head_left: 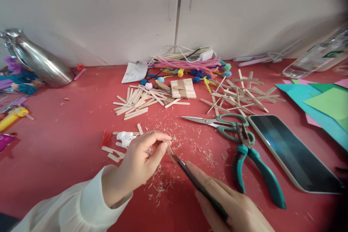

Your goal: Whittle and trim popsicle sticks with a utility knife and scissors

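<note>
Stick (169,148) above red tabletop (78,127), pale panels (95,14)

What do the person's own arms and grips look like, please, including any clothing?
The left grip is a bare human hand, with a whitish, loosely gathered sleeve ending in a broad, plain cuff at the wrist. The right grip is also a bare hand; its wrist and any clothing there are outside the picture. No markings show on either.
</note>
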Motion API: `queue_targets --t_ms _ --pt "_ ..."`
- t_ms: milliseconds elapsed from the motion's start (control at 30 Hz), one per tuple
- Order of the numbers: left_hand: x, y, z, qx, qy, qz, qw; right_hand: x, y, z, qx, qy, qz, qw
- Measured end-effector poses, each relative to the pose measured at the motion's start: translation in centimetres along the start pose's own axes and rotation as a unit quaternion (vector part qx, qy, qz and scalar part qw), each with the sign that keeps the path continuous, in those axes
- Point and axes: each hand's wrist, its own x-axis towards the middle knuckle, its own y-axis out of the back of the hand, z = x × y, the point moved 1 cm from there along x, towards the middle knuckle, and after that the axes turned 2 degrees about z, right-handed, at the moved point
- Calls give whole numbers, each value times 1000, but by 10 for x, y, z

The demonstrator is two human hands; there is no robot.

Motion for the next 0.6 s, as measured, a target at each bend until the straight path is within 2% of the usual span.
queue_targets --t_ms 100,200,367,467,600 --pt "-1 -2 1 49 2 22 999 1 0 -2 -3 7 27 1000" --pt "-2 -2 3 89 -26 50 994 1 1 -4 -10 5 61 998" --pt "3 0 7 137 -80 84 984 2 2 -2 -8 24 60 998" --pt "4 0 6 144 -107 83 980 2 2 -1 -2 24 75 997" --pt "0 -3 3 137 -110 50 983 1 0 -1 -6 28 61 998"
